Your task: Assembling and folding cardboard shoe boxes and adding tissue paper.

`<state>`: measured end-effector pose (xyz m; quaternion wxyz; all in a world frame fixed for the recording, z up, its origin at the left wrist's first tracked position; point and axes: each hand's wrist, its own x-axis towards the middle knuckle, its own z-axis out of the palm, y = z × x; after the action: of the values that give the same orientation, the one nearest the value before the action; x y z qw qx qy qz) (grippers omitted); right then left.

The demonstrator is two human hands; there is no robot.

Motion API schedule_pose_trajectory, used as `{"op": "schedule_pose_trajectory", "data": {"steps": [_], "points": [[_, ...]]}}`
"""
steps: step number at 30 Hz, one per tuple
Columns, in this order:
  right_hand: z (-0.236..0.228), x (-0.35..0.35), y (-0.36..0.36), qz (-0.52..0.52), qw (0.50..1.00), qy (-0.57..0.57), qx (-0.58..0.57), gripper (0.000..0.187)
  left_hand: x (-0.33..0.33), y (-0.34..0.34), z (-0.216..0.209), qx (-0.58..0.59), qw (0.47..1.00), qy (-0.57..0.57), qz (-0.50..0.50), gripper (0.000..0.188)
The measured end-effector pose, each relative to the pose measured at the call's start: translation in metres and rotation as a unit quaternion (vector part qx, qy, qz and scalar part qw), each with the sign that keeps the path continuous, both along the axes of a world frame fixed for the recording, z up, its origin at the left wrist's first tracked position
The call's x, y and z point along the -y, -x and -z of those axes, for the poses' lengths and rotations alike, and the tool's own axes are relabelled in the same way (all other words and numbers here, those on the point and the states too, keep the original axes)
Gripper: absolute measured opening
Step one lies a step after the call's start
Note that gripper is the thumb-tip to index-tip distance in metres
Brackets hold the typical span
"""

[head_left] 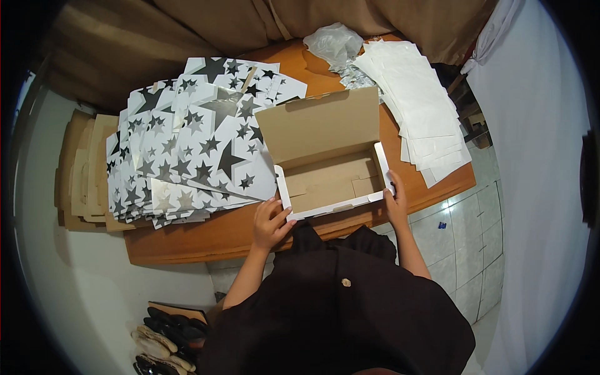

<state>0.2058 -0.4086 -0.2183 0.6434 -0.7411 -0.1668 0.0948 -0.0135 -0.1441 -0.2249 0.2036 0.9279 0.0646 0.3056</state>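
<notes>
A cardboard box point(333, 179) with a brown inside and white outer walls stands at the table's front edge. Its lid point(322, 125) is raised at the back, and nothing lies in it. My left hand point(272, 225) grips the near left corner, fingers against the white side wall. At the near right corner, my right hand point(397, 199) holds the wall, with the thumb on the rim. Left of the box, flat white cardboard blanks point(187, 147) printed with black and grey stars are piled up, their right edge close to the box.
White paper sheets or bags point(419, 103) lie stacked at the right of the wooden table point(187, 240). A clear plastic bag point(334, 44) and small silvery packets point(356, 77) sit at the back. Brown cardboard point(84, 172) leans at far left; shoes point(165, 337) lie below.
</notes>
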Motion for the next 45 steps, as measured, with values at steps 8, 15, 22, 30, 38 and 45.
{"op": "schedule_pose_trajectory", "data": {"steps": [8, 15, 22, 30, 38, 45], "points": [[0.004, -0.004, 0.003, 0.039, 0.959, 0.178, 0.217, 0.027, 0.014, -0.003, 0.019, -0.003, 0.996, 0.081, -0.024, 0.020], [0.014, -0.002, 0.003, 0.052, 0.954, 0.153, 0.253, 0.024, 0.012, -0.009, 0.043, 0.082, 0.992, 0.094, -0.007, 0.012], [0.015, 0.004, 0.005, 0.086, 0.955, 0.159, 0.236, 0.020, 0.009, -0.008, 0.039, 0.055, 0.995, 0.075, 0.020, 0.020], [0.012, 0.000, 0.003, 0.113, 0.966, 0.123, 0.199, 0.020, 0.025, -0.011, 0.031, 0.019, 0.990, 0.138, -0.028, 0.013], [0.005, 0.000, -0.030, 0.067, 0.973, 0.119, 0.188, 0.021, 0.054, -0.032, 0.038, 0.051, 0.984, 0.151, -0.074, 0.015], [-0.014, 0.001, -0.134, -0.062, 0.976, 0.044, 0.205, 0.033, 0.078, -0.084, 0.023, 0.026, 0.969, 0.127, -0.209, 0.027]]}}
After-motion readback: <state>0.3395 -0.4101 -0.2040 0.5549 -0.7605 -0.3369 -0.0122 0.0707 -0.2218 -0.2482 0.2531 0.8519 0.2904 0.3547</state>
